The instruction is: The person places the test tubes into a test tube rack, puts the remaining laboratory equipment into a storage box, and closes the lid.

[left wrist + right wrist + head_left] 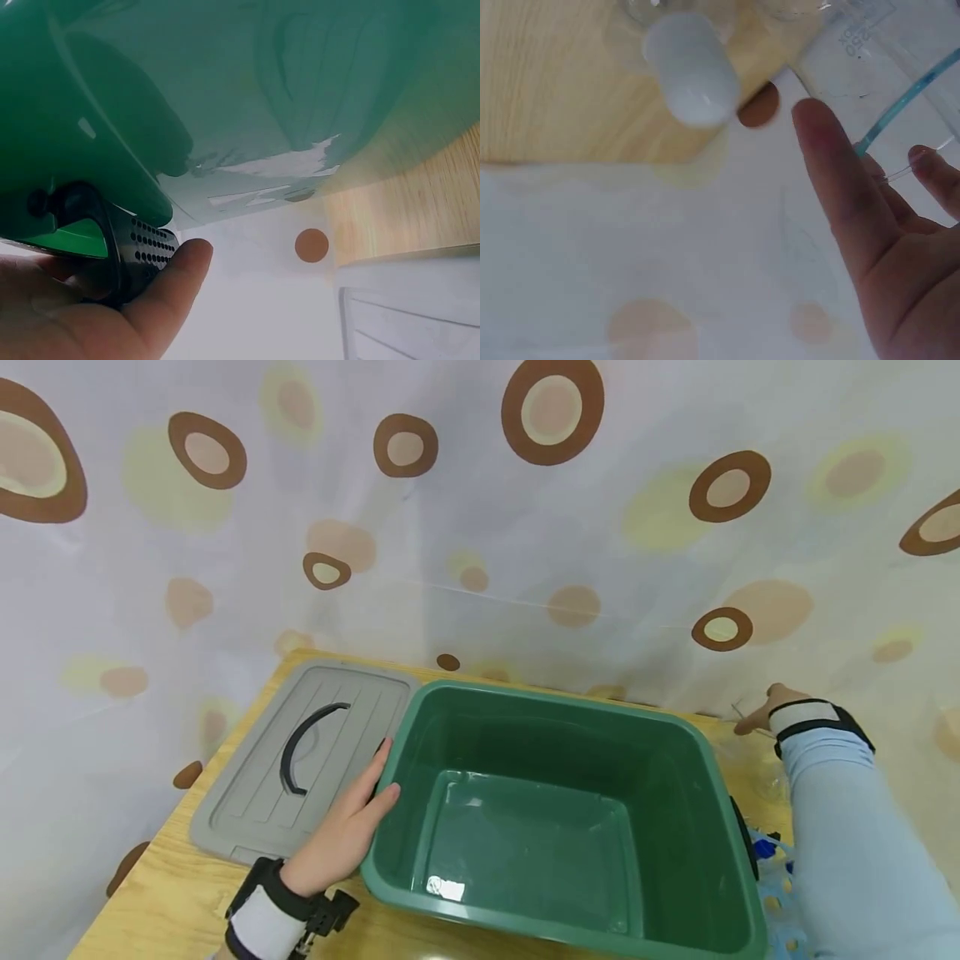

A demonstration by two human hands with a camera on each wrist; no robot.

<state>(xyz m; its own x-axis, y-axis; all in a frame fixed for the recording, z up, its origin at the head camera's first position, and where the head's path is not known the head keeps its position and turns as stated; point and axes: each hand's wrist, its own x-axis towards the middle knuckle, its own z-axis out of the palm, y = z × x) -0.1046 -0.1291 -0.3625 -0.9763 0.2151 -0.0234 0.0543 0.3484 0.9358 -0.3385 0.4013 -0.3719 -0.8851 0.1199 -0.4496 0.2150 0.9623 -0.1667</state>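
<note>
A deep green plastic bin [525, 860] stands on the wooden table. My left hand [341, 835] is at its left side and grips the black side handle [142, 244], thumb over it and fingers beneath. My right hand [772, 710] reaches to the table's back right corner. There its fingers are at a clear glass beaker [300, 15] marked 250 in the right wrist view, close to a thin teal rod [911, 97]. I cannot tell whether they close on either.
Left of the bin lies a grey lid [255, 777] with a black handle [300, 747]. A white rounded piece [694, 71] stands near the beaker. Clear and blue items [776, 868] lie right of the bin. A patterned sheet [465, 527] hangs behind the table.
</note>
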